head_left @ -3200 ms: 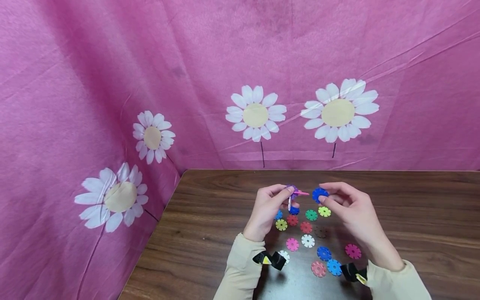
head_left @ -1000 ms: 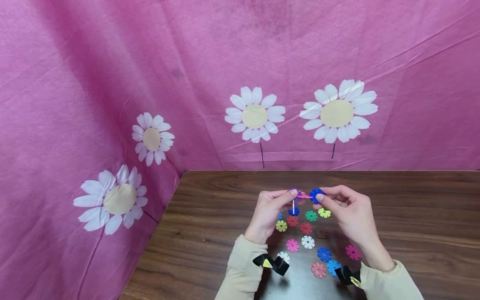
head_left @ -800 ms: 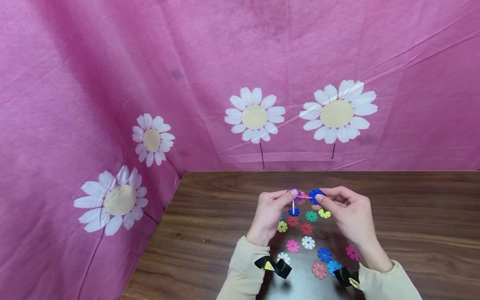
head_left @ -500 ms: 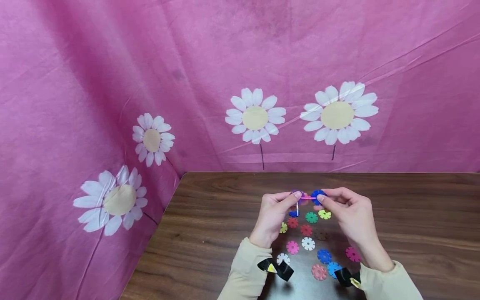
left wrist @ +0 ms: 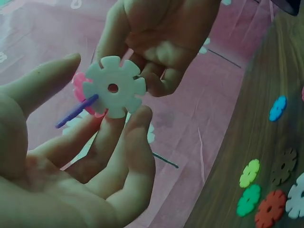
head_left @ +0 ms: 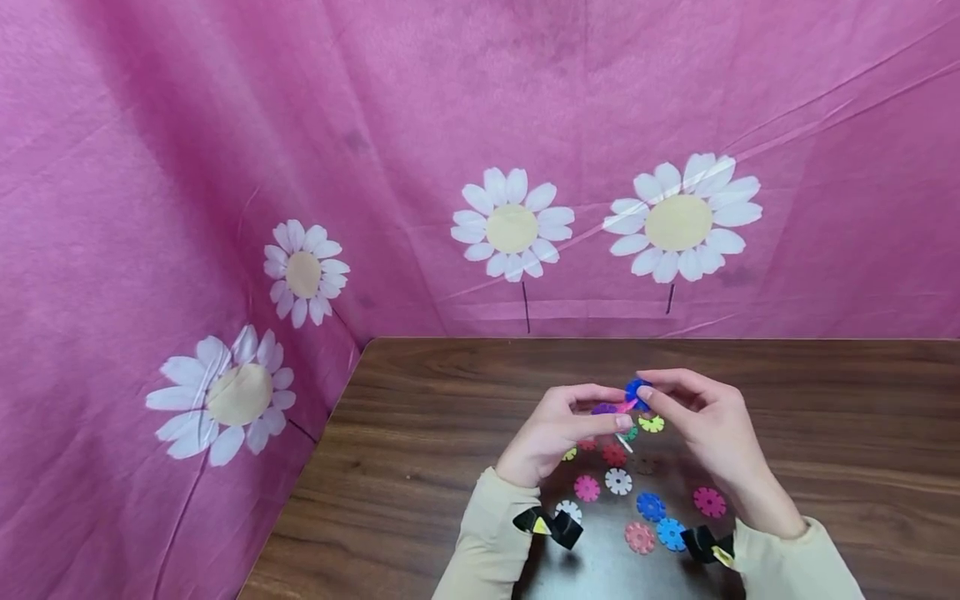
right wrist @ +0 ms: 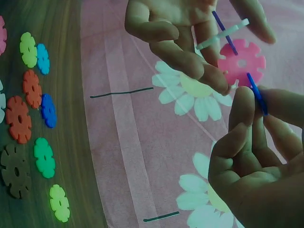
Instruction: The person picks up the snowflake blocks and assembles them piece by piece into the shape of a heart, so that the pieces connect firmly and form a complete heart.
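Observation:
My right hand (head_left: 708, 425) pinches a blue notched disc (head_left: 636, 394) between thumb and fingers. Edge-on in the right wrist view, this disc (right wrist: 256, 92) slots into the rim of a pink disc (right wrist: 254, 66). Joined to the pink one is a white disc (left wrist: 121, 99), and a purple disc (left wrist: 76, 111) crosses the white one's edge. My left hand (head_left: 555, 429) is loosely spread around the purple and white end. Its thumb stands off the discs in both wrist views, while its other fingers lie beside or behind them; whether they touch is hard to tell.
Several loose notched discs lie on the wooden table (head_left: 420, 467) below the hands, among them white (head_left: 618, 481), blue (head_left: 651, 507), salmon (head_left: 640, 537) and magenta (head_left: 709, 502). A pink cloth (head_left: 420, 150) with white flowers hangs behind and to the left.
The blue disc, earlier apart, was brought onto the pink one. Since half a second ago the left hand has loosened its pinch and shifted right, and the joined discs have tilted.

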`<state>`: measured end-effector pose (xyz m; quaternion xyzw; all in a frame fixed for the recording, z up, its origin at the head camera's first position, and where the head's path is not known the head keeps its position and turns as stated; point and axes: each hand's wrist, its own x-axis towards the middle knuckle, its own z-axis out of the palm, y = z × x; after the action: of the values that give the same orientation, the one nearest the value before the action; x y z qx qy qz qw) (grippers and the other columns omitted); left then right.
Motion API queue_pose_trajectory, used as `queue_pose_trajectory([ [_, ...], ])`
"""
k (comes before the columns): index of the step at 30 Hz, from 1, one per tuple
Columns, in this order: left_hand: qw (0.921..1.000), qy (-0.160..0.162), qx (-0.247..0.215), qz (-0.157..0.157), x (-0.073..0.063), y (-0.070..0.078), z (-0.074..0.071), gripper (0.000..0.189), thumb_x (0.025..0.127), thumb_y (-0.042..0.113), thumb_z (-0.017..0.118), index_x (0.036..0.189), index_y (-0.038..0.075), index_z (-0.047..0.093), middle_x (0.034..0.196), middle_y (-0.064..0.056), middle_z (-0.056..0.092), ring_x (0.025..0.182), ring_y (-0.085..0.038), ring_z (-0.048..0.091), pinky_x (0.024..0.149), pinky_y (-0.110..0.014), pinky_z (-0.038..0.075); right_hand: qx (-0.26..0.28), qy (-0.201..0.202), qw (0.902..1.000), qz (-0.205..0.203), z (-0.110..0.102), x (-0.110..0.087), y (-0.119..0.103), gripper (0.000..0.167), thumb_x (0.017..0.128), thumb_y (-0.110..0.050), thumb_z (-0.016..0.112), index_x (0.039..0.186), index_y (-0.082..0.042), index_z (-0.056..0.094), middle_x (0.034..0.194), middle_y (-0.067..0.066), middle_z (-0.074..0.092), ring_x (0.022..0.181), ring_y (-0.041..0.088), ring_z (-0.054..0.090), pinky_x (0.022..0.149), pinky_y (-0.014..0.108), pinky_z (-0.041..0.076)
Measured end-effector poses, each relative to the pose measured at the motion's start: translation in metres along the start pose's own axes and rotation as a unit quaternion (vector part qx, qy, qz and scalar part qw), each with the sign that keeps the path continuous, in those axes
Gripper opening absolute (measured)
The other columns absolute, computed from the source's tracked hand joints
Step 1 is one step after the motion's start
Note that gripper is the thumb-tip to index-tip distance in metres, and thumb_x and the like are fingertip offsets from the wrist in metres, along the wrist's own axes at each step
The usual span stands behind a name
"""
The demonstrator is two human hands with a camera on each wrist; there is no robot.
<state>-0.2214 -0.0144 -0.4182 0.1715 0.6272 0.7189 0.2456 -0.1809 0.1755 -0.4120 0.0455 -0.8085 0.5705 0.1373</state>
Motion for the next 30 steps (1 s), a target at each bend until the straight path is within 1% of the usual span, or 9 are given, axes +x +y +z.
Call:
queue_pose_trajectory([
  [3, 0.9998, -0.005, 0.012, -0.011, -0.001, 0.001, 0.0, 0.028, 0.087, 0.005, 0.069, 0.114, -0.002, 0.068, 0.101, -0.024, 0.07, 0.073, -0.008, 0.065, 0.065, -0.026, 0.056, -0.02, -0.013, 0.9997, -0.005, 0.0, 0.0, -0.001, 0.027, 0.092, -0.022, 0.066, 0.115, -0.006, 0.069, 0.088, -0.02, 0.069, 0.073, 0.01, 0.062, 0.059, 0.022, 0.05],
  [5, 0.9996, -0.011, 0.014, -0.022, -0.003, 0.002, 0.001, 0.029, 0.087, 0.003, 0.068, 0.115, -0.003, 0.067, 0.101, -0.026, 0.07, 0.071, -0.01, 0.067, 0.072, -0.037, 0.06, -0.021, -0.013, 0.9997, -0.007, -0.001, 0.0, -0.002, 0.028, 0.092, -0.021, 0.066, 0.115, -0.006, 0.069, 0.089, -0.021, 0.069, 0.072, 0.008, 0.061, 0.057, 0.022, 0.049],
  [10, 0.9994, -0.014, 0.011, -0.031, -0.002, 0.001, 0.004, 0.029, 0.086, 0.0, 0.068, 0.115, -0.004, 0.065, 0.101, -0.03, 0.068, 0.066, -0.012, 0.068, 0.079, -0.053, 0.056, -0.024, -0.002, 0.9996, -0.016, -0.004, 0.001, -0.002, 0.027, 0.091, -0.019, 0.067, 0.115, -0.005, 0.069, 0.084, -0.022, 0.068, 0.066, 0.009, 0.06, 0.052, 0.023, 0.045],
  [16, 0.9998, 0.02, 0.009, 0.001, -0.001, 0.002, 0.0, 0.029, 0.085, 0.003, 0.07, 0.113, -0.002, 0.067, 0.095, -0.015, 0.072, 0.072, -0.008, 0.067, 0.068, -0.029, 0.058, -0.005, 0.004, 0.9999, -0.009, -0.016, 0.007, 0.009, 0.026, 0.094, -0.016, 0.063, 0.115, -0.001, 0.067, 0.078, -0.017, 0.07, 0.067, 0.006, 0.067, 0.056, 0.019, 0.048],
  [18, 0.9993, 0.034, -0.008, 0.011, -0.001, 0.003, -0.003, 0.03, 0.086, 0.004, 0.069, 0.115, -0.002, 0.065, 0.098, -0.017, 0.072, 0.075, -0.008, 0.067, 0.068, -0.024, 0.056, 0.009, 0.005, 0.9998, 0.015, -0.02, 0.009, 0.019, 0.028, 0.094, -0.018, 0.062, 0.115, -0.001, 0.065, 0.08, -0.017, 0.07, 0.069, 0.005, 0.067, 0.061, 0.015, 0.05],
  [21, 0.9973, 0.048, -0.054, 0.018, -0.001, 0.004, -0.007, 0.034, 0.087, -0.001, 0.067, 0.12, -0.005, 0.061, 0.1, -0.015, 0.072, 0.081, -0.008, 0.068, 0.077, -0.025, 0.057, 0.011, 0.012, 0.9976, 0.068, -0.024, 0.013, 0.038, 0.034, 0.094, -0.027, 0.062, 0.117, -0.002, 0.064, 0.083, -0.024, 0.067, 0.073, 0.0, 0.066, 0.066, 0.012, 0.049],
  [24, 0.9946, 0.056, -0.085, 0.016, -0.001, 0.004, -0.009, 0.035, 0.088, -0.002, 0.064, 0.122, -0.006, 0.059, 0.095, -0.004, 0.071, 0.083, -0.007, 0.067, 0.077, -0.023, 0.056, -0.013, 0.016, 0.9936, 0.111, -0.022, 0.015, 0.055, 0.041, 0.094, -0.033, 0.062, 0.119, -0.001, 0.063, 0.086, -0.029, 0.061, 0.076, -0.005, 0.059, 0.067, 0.013, 0.049],
  [27, 0.9929, 0.06, -0.1, 0.022, -0.001, 0.004, -0.009, 0.036, 0.088, -0.003, 0.063, 0.123, -0.006, 0.058, 0.091, 0.002, 0.069, 0.084, -0.007, 0.065, 0.076, -0.022, 0.055, -0.056, -0.009, 0.9912, 0.12, -0.017, 0.015, 0.067, 0.041, 0.093, -0.031, 0.064, 0.119, 0.002, 0.063, 0.092, -0.017, 0.067, 0.076, -0.007, 0.055, 0.064, 0.016, 0.047],
  [30, 0.9909, 0.063, -0.114, 0.031, -0.001, 0.005, -0.009, 0.034, 0.089, -0.002, 0.062, 0.122, -0.006, 0.058, 0.091, 0.003, 0.07, 0.085, -0.007, 0.066, 0.076, -0.022, 0.053, -0.099, -0.068, 0.987, 0.107, -0.012, 0.013, 0.074, 0.037, 0.091, -0.022, 0.066, 0.117, 0.005, 0.062, 0.097, 0.008, 0.07, 0.072, -0.002, 0.055, 0.062, 0.02, 0.047],
])
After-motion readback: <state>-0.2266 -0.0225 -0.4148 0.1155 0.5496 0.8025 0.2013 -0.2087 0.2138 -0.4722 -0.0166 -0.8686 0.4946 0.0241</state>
